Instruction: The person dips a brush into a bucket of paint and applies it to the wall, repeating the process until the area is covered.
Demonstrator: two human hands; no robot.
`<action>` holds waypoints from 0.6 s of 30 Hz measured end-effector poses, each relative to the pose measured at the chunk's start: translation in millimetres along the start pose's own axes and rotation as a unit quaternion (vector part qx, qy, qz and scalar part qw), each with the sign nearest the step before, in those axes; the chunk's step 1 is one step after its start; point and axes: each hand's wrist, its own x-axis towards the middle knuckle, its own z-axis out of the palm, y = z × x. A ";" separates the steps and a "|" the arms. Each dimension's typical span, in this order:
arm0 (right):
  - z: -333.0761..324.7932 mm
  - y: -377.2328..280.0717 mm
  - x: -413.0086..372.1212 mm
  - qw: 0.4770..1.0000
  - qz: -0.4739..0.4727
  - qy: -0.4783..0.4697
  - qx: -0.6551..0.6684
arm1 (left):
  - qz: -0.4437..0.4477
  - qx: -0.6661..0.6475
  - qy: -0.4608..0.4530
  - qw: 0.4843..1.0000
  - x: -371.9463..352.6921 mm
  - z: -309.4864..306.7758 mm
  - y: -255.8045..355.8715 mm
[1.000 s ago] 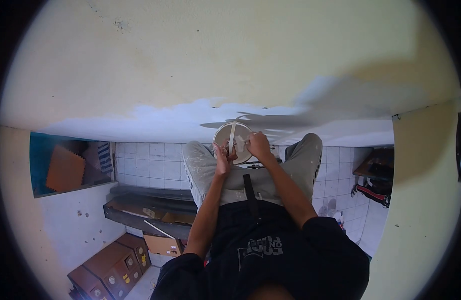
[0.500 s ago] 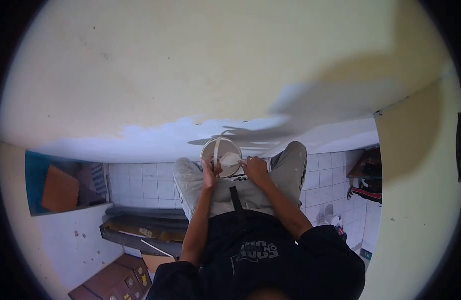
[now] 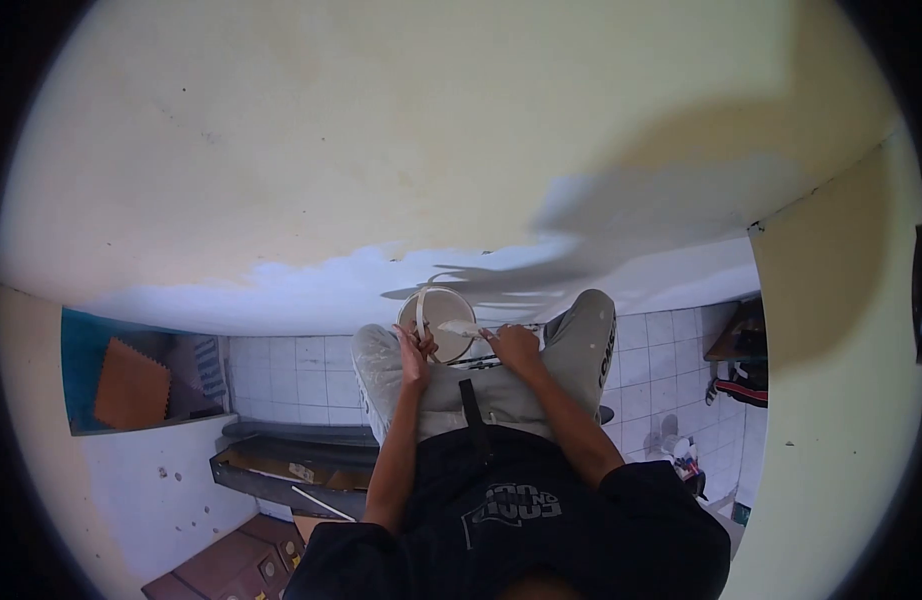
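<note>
Between my knees is a round, off-white paint bucket [image 3: 468, 300] with a pale strap handle [image 3: 421, 305] raised over its opening. My left hand [image 3: 414, 352] is closed around the lower left end of that handle, at the bucket's rim. With bent fingers my right hand [image 3: 516, 347] grips a flat paintbrush [image 3: 461, 327] from the right side. The brush head looks coated in white and lies over the bucket's opening, seen nearly edge-on. How much paint the bucket holds is hard to make out.
Ahead rises a wall [image 3: 381, 150], yellowish above and white along its lower part. White floor tiles [image 3: 301, 370] show on both sides. A dark long box [image 3: 291, 468] lies at left, near an orange mat [image 3: 131, 385]. Several small items [image 3: 686, 458] stand at right.
The brush has turned from its broad face to nearly edge-on over the bucket. My left hand has shifted slightly left with the handle, and the view has tilted a little.
</note>
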 end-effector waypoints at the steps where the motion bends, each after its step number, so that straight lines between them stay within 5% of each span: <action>1: 0.5 2.5 2.3 1.000 -0.007 -0.002 0.002 | 0.003 0.000 0.000 1.000 -0.6 0.0 0.5; 4: -1.4 10.1 -2.5 0.998 0.014 0.026 0.052 | 0.017 -0.004 0.008 1.000 -1.8 -1.0 2.8; 7: -19.0 32.0 3.0 0.970 0.018 -0.113 0.214 | 0.028 -0.009 0.034 0.999 -1.2 0.1 3.6; 10: -32.1 37.8 -0.6 0.880 0.108 -0.215 0.409 | 0.025 -0.004 0.062 0.998 -1.3 6.7 4.8; 13: -40.8 33.2 -7.3 0.794 0.087 -0.270 0.538 | 0.028 -0.004 0.065 0.997 0.0 7.0 4.5; 18: -40.8 28.4 -7.2 0.769 0.068 -0.281 0.570 | 0.040 -0.017 0.040 0.998 -1.7 7.1 5.4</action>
